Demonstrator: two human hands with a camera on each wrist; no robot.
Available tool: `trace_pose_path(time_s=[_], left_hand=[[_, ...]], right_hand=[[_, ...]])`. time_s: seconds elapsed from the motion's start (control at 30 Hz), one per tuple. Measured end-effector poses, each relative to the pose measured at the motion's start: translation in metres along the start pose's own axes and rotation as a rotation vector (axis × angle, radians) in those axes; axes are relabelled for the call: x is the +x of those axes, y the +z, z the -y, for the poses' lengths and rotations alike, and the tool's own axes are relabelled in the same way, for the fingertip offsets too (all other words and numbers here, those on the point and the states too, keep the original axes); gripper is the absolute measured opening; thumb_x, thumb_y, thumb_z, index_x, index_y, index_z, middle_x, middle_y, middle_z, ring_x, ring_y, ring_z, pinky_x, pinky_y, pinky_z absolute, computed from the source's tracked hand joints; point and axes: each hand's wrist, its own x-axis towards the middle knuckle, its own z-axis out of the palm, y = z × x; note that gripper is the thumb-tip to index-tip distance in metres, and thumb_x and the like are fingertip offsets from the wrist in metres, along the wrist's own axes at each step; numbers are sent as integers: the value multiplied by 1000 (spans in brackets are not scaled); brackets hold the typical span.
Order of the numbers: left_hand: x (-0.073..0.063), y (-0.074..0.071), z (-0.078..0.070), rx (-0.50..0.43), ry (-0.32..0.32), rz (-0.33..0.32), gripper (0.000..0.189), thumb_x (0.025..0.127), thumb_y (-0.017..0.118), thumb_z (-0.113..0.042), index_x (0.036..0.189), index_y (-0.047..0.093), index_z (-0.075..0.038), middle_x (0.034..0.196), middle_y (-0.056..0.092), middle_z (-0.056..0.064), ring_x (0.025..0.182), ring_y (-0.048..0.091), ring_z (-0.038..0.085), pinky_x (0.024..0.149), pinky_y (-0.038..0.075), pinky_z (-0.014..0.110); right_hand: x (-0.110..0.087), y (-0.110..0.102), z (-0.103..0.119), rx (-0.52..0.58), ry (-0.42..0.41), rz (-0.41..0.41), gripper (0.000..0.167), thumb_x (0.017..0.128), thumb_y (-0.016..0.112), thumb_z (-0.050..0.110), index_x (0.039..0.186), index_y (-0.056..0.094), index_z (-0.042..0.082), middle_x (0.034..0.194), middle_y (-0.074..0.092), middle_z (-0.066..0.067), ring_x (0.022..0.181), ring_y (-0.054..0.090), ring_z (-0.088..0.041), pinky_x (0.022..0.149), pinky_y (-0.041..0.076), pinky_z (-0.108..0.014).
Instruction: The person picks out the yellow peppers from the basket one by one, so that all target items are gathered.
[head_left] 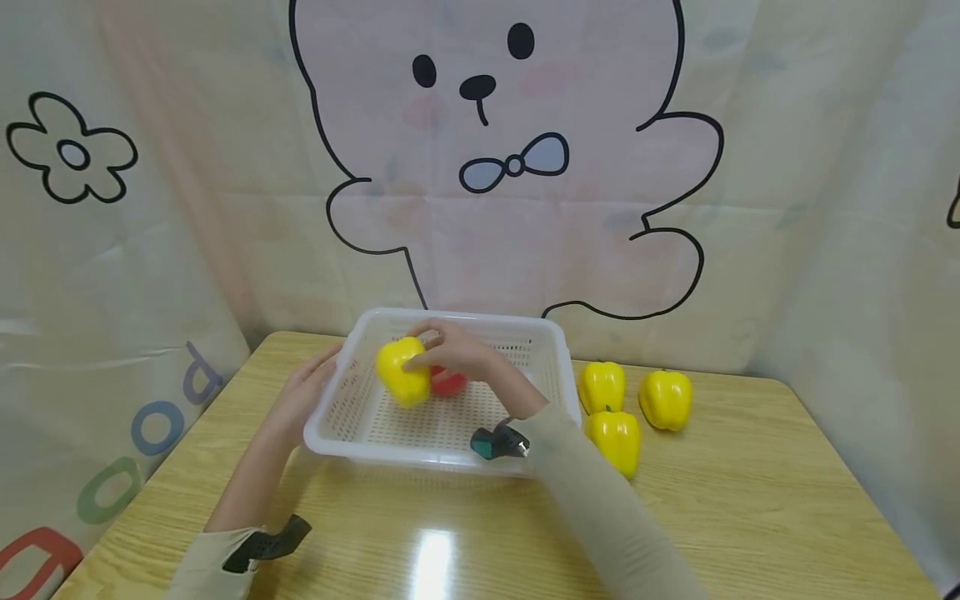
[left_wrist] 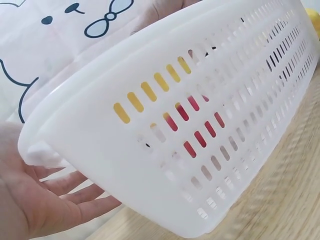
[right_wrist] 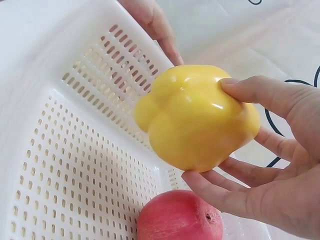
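Observation:
My right hand [head_left: 461, 350] pinches a yellow bell pepper [right_wrist: 192, 117] between thumb and fingers, holding it above the floor of a white perforated basket [head_left: 390, 455]. Beneath the pepper lies a round reddish-pink fruit [right_wrist: 175, 217], partly covered by the pepper and hand in the head view. My left hand [head_left: 303, 396] rests against the outside of the basket's left end. Its fingers [left_wrist: 82, 195] stretch along that wall below the rim in the left wrist view, and its thumb is hard to make out there.
To the right of the basket stand three more yellow bell peppers: one at the back [head_left: 602, 387], one in front [head_left: 615, 440] and one farther right [head_left: 666, 400]. All are on a wooden table [head_left: 360, 533]. A printed curtain [head_left: 810, 208] hangs behind and beside it.

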Motion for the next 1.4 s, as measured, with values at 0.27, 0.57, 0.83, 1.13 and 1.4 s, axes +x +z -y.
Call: trace_pose_path(time_s=[0.27, 0.57, 0.83, 1.13, 1.4], left_hand=[[2, 4, 1, 13, 1, -29, 59, 116, 33, -41, 170, 22, -22, 165, 37, 23, 134, 55, 31, 91, 54, 28], [2, 6, 4, 11, 27, -38, 58, 116, 36, -35, 170, 22, -19, 164, 38, 28, 127, 60, 26, 88, 56, 26], [3, 4, 7, 20, 47, -47, 58, 116, 38, -35, 170, 24, -18, 160, 41, 30, 107, 65, 8, 85, 57, 26], [2, 3, 6, 4, 46, -35, 59, 116, 38, -35, 170, 22, -18, 160, 40, 30, 102, 65, 4, 84, 57, 27], [2, 3, 6, 7, 57, -28, 60, 116, 38, -35, 170, 21, -16, 158, 41, 31, 101, 66, 4, 83, 58, 27]], right_hand=[[-8, -5, 0, 2, -15, -19, 53, 92, 82, 23, 139, 59, 16, 143, 61, -13, 121, 64, -30, 93, 61, -37], [-22, -11, 4, 28, -5, -69, 57, 93, 82, 23, 144, 56, 15, 146, 59, -16, 121, 65, -31, 93, 62, -38], [-31, -18, 2, 43, -11, -94, 59, 92, 83, 24, 145, 56, 16, 147, 58, -15, 120, 66, -30, 94, 61, -41], [-43, -24, 2, 80, -4, -101, 58, 93, 81, 21, 145, 56, 16, 147, 58, -17, 125, 63, -33, 104, 55, -53], [-57, -32, -1, 91, -47, -108, 60, 92, 81, 24, 146, 56, 18, 149, 56, -13, 129, 61, -32, 100, 58, -46]])
